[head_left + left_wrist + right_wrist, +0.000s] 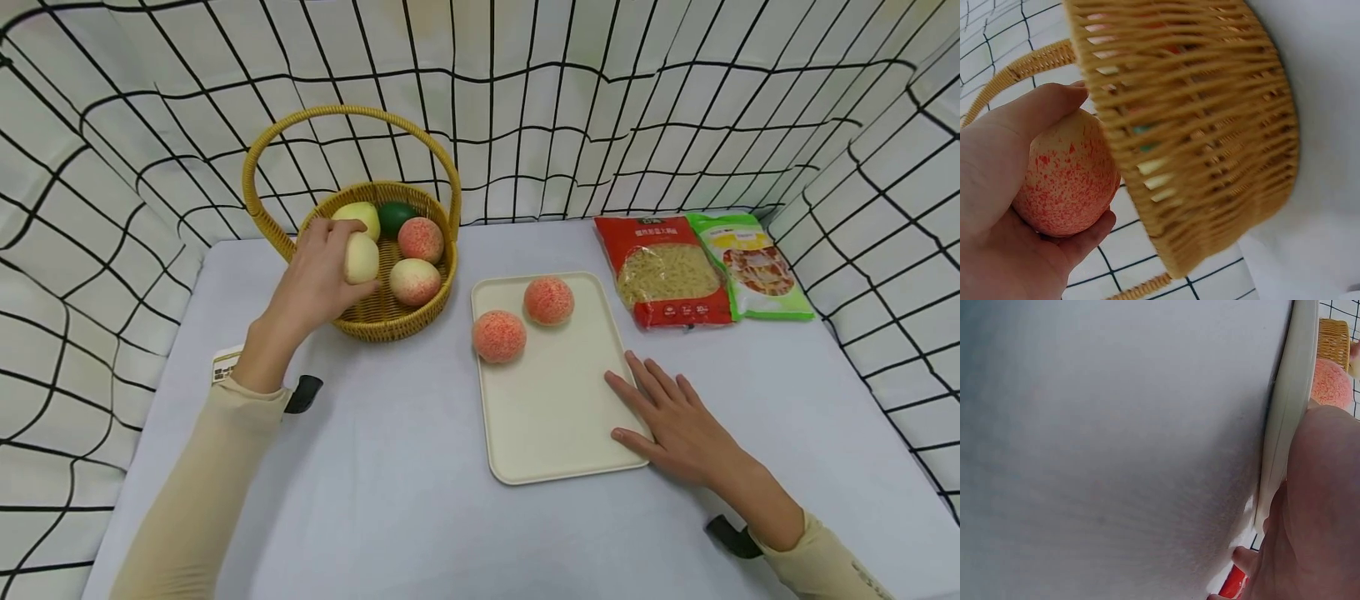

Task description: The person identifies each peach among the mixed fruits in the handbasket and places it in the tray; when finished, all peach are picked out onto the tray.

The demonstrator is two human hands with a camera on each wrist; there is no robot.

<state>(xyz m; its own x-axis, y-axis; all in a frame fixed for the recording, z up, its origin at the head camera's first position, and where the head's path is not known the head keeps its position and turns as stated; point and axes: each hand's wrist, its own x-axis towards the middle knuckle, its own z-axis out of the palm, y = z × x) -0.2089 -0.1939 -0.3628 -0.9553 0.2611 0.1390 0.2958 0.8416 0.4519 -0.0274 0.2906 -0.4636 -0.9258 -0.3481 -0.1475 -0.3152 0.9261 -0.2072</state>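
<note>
My left hand (318, 271) grips a pale peach with red speckles (1069, 178) between thumb and fingers, over the left side of the wicker basket (382, 329). Inside the basket lie a yellow-green fruit (358, 218), a dark green fruit (395, 218), a pink-red peach (421, 239) and a cream-and-red peach (415, 282). Two coral-red peaches, one farther back (549, 301) and one at the left edge (499, 337), sit on a cream tray (558, 417). With fingers spread, my right hand (678, 425) rests on the tray's right edge.
A red pasta bag (667, 271) and a green-and-white food packet (753, 267) lie at the back right. The basket's tall handle (348, 110) arches above it. Black netting (525, 129) encloses the back and sides. A small label (225, 365) lies by my left wrist.
</note>
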